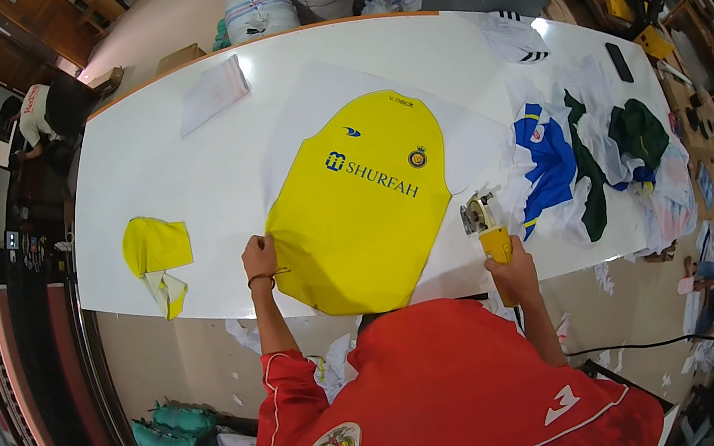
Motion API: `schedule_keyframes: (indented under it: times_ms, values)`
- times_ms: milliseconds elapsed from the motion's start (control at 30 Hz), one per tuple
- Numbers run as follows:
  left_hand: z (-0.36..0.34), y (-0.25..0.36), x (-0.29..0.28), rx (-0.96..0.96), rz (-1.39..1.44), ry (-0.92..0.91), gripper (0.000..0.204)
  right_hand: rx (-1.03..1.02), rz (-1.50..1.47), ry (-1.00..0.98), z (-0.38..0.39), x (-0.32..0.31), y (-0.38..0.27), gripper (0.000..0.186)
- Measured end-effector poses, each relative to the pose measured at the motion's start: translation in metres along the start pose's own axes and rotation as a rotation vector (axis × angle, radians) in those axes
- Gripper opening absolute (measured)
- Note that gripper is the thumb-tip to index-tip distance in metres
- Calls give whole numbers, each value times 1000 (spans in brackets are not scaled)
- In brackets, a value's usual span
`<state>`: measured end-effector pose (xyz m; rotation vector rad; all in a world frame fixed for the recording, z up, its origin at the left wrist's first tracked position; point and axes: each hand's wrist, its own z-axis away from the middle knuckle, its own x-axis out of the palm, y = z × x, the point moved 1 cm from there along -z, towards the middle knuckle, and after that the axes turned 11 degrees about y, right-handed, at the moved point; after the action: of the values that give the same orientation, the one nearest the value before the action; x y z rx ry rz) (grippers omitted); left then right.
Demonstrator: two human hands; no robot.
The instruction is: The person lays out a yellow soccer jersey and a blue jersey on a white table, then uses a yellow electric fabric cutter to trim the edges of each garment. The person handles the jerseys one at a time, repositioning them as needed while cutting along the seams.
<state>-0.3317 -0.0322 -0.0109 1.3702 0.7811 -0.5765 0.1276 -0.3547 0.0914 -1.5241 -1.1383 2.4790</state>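
A yellow jersey front panel [357, 223] with dark printing lies flat on the white table, its lower edge by the table's near side. White sheet material [299, 109] shows around its far end. My left hand [259, 257] is closed at the panel's left edge, fingers pinched on the fabric there. In my right hand [513, 272] is a yellow handheld electric cloth cutter [496, 244], gripped by its body. The cutter's metal head [478, 213] is just right of the panel, apart from the yellow fabric, over white material.
Yellow cut pieces [155, 244] lie at the left. Blue fabric [544, 156], dark green fabric [637, 131] and white scraps pile up at the right, near a black phone [618, 63]. A black cable [674, 341] runs off right. Another person [51, 114] bends at the far left.
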Motion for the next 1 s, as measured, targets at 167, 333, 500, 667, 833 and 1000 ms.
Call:
schedule_keyframes:
  times_ms: [167, 333, 500, 667, 833, 1000]
  values:
    - [-10, -19, 5, -529, 830, -215, 20, -77, 151, -16, 14, -6, -12, 62]
    - [-2, -37, 3, -351, 1142, -203, 15, -142, 237, -68, 9, 3, -18, 58]
    - [0, 24, -20, -836, 1362, -171, 25, -89, 258, -59, 9, 1, -25, 59]
    - [-11, 13, -27, -571, 624, -351, 29, -107, 253, -80, 6, -1, -26, 60]
    - [-13, 32, -16, -234, 532, -302, 23, -131, 246, -79, -1, 1, -22, 57]
    - [-9, 47, -13, -307, 696, -456, 38, -112, 163, -71, -5, 8, -14, 56]
